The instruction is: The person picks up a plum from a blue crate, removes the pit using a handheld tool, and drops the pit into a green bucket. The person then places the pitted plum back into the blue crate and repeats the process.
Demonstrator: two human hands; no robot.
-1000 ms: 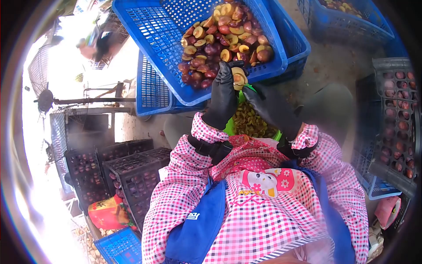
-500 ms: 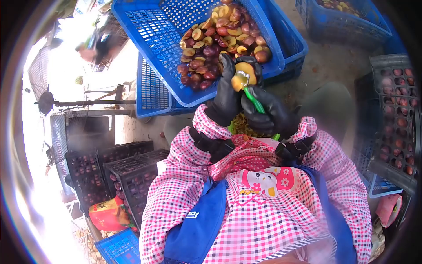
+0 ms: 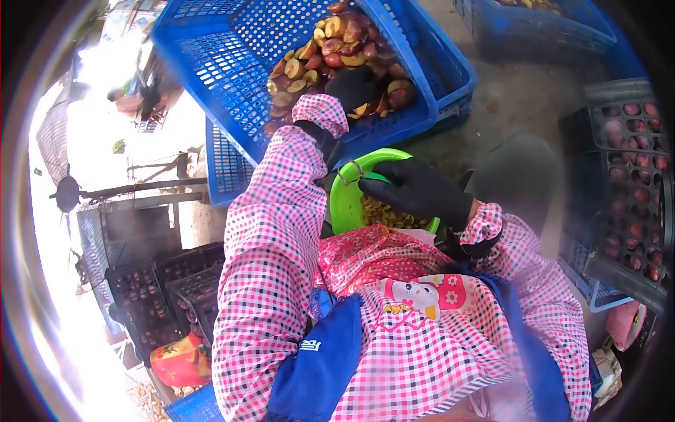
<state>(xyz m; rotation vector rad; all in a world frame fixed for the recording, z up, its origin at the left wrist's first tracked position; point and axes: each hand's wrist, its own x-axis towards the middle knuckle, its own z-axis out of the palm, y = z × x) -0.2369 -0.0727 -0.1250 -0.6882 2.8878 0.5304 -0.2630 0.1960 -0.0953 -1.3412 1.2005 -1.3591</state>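
Observation:
My left hand (image 3: 351, 87), in a black glove, reaches into the blue crate (image 3: 232, 77) and touches the halved plums (image 3: 302, 73) there. Its fingers are hidden or too dark to make out. Over a bright green basin (image 3: 342, 206), my black-gloved right hand (image 3: 422, 188) is closed around the green handle of a pitting tool (image 3: 351, 173) with a metal loop at its end. Small yellowish-brown pieces, which look like plum pits (image 3: 388, 214), lie in the basin at my lap.
More blue crates stand below and at the far right. On the right a black crate (image 3: 636, 190) holds whole plums. Black crates (image 3: 137, 302) of plums and a red-and-yellow bag (image 3: 179, 361) are at the lower left. A blurred person (image 3: 144, 95) is at upper left.
My left hand has left the plum half at the tool and moved up into the crate. My right hand has shifted slightly down with the tool, now over the basin.

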